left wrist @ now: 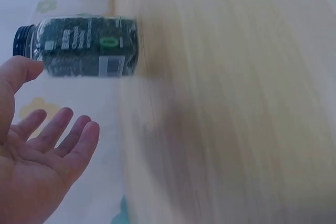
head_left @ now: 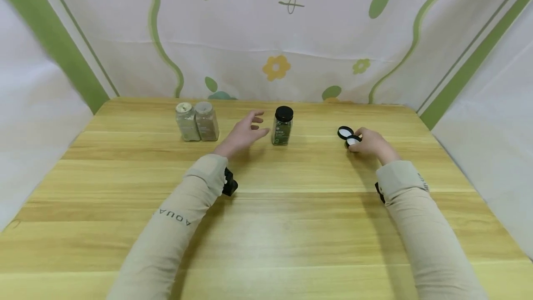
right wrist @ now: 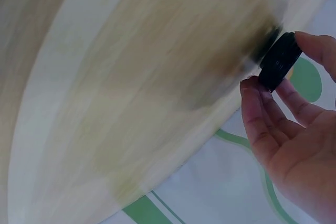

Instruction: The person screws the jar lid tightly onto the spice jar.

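My right hand [head_left: 369, 144] pinches a black jar lid [right wrist: 281, 62] between thumb and fingertips, its white inside facing up in the head view. Just beyond it, a second black lid [head_left: 345, 132] lies white side up on the table, the two overlapping in the head view. My left hand [head_left: 244, 133] holds nothing; its thumb and fingers spread toward a glass spice jar [head_left: 281, 128]. That jar stands upright with a black lid on and dark green flakes inside, as the left wrist view [left wrist: 84, 46] also shows.
Two spice jars without black lids stand side by side at the back left: a pale one [head_left: 188, 125] and a pinkish-brown one [head_left: 207, 124]. The wooden table [head_left: 266, 240] ends at a white printed curtain [head_left: 233, 22] behind.
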Tool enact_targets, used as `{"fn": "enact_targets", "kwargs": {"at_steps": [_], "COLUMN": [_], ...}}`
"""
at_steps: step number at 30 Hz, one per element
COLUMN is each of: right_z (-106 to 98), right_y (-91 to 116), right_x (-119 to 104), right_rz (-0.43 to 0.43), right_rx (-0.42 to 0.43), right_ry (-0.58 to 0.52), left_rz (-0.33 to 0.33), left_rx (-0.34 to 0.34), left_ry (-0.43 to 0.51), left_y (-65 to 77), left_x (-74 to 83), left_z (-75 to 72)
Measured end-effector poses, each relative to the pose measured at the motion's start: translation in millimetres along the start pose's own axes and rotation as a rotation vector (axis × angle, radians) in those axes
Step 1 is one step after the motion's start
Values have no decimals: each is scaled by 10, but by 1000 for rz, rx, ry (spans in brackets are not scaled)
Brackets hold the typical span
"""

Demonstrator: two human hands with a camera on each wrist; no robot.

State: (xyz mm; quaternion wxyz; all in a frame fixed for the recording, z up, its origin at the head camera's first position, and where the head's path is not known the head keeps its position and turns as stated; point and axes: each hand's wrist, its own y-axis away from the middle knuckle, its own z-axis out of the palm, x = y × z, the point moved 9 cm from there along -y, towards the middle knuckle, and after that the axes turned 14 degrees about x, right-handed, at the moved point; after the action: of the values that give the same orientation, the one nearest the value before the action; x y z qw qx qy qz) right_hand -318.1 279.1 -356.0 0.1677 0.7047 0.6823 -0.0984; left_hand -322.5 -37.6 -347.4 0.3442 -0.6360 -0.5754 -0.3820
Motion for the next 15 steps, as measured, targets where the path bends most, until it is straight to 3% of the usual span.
{"fn": "enact_targets", "kwargs": {"at_steps": [5, 15], "right_z": [-23, 0], "right_y": [-24, -67], "right_x": [-24, -215], "right_rz": [-33, -65], "right_rx": [18, 39], "right_ry": [9, -52], "left_rz": [26, 58], "left_rx": [-10, 45], "left_ry": [-45, -32], "left_y": [62, 97], "left_x": [33, 98], "left_z": [-132, -521]}}
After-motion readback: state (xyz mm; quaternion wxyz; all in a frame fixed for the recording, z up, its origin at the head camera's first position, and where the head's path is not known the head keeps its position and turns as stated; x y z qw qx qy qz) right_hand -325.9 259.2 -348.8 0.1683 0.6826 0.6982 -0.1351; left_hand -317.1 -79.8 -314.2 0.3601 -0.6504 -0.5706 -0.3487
